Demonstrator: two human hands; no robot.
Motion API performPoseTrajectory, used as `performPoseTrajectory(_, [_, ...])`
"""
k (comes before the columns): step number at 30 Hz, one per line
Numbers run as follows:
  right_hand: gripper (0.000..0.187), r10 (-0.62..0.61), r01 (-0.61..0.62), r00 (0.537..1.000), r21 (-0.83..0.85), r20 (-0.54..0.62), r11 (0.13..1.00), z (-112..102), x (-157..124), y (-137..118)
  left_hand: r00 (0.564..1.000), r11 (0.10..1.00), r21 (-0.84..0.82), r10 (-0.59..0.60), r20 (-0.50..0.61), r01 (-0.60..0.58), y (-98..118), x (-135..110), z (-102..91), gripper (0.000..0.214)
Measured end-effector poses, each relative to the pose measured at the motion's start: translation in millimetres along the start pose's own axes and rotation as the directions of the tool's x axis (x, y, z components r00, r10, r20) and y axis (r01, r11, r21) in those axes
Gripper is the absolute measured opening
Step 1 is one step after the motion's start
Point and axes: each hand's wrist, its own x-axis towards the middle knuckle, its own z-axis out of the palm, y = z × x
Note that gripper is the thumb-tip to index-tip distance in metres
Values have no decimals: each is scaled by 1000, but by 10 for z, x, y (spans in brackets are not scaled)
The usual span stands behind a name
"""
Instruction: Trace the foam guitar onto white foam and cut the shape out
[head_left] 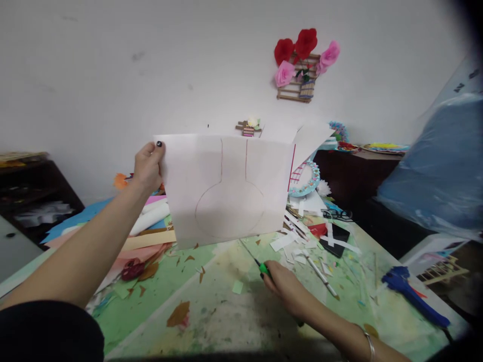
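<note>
My left hand [148, 166] pinches the upper left corner of a white paper sheet [230, 191] and holds it upright above the table. A vase outline with a narrow neck and a round belly is drawn on the sheet. My right hand [285, 286] is lower, near the table, closed around green-handled scissors [256, 260]. Their blades point up toward the bottom edge of the sheet. The green, paint-stained table [226, 311] lies under both hands.
Coloured paper sheets and rolls [151, 226] are piled at the left. White paper strips and scraps [302, 246] and a black object [335, 236] lie at the right. A blue glue gun [411, 294] rests near the right edge. Paper flowers [302, 55] hang on the wall.
</note>
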Motion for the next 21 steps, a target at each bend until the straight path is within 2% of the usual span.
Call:
performPoseTrajectory(2, [23, 7, 0, 999, 180, -41, 984, -140, 5, -2, 999, 1000, 24, -5, 32, 4, 53, -3, -29, 50])
performPoseTrajectory(4, [26, 31, -14, 999, 368, -41, 930, -327, 10, -5, 999, 999, 51, 11, 51, -14, 135, 7, -51, 45])
performPoseTrajectory(9, [34, 67, 111, 958, 579, -277, 807, -967, 40, -27, 990, 982, 148, 104, 92, -117, 428, 61, -14, 33])
performPoseTrajectory(12, [24, 58, 199, 926, 610, -374, 767, -1386, 87, -104, 974, 941, 261, 188, 125, -215, 575, 78, 66, 29])
performPoseTrajectory(15, [9, 2, 255, 908, 556, -419, 791, -1736, 158, -214, 947, 853, 412, 278, 159, -320, 654, 75, 132, 26])
performPoseTrajectory(18, [7, -82, 329, 841, 387, -534, 861, -1967, 232, -293, 912, 707, 583, 364, 188, -402, 699, 47, 162, 25])
performPoseTrajectory(21, [11, -59, 299, 797, 308, -601, 903, -2067, 297, -298, 870, 540, 705, 433, 237, -461, 750, -3, 189, 23])
